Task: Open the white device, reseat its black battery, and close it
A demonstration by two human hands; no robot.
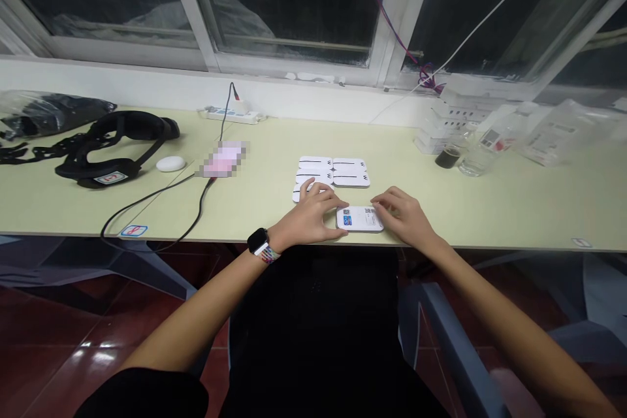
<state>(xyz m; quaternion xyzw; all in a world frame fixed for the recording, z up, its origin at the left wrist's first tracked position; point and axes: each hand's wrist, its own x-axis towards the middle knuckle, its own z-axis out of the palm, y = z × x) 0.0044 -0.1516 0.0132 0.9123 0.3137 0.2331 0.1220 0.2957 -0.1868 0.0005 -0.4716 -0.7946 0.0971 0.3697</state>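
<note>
A flat white rectangular case with rounded corners (361, 219) lies close to the table's front edge, with small codes and a blue printed patch on top. My left hand (313, 215) grips its left end, thumb at the near corner and forefinger at the far one. At its right end, my right hand (399, 214) has bent fingers and thumb closed on the edge. Just behind, white rounded pieces (351, 172) of similar shape lie in two columns, marked with black lines and a W-like sign. My left fingers partly cover the nearest left piece (298, 192).
To the left are a black headset (117, 144), a white oval object (171, 163), a blurred-out pink item (223, 160), black cables and a power strip (234, 115). On the right stand a clear bottle (474, 160), dark liquid in another bottle (447, 157) and white baskets (448, 114).
</note>
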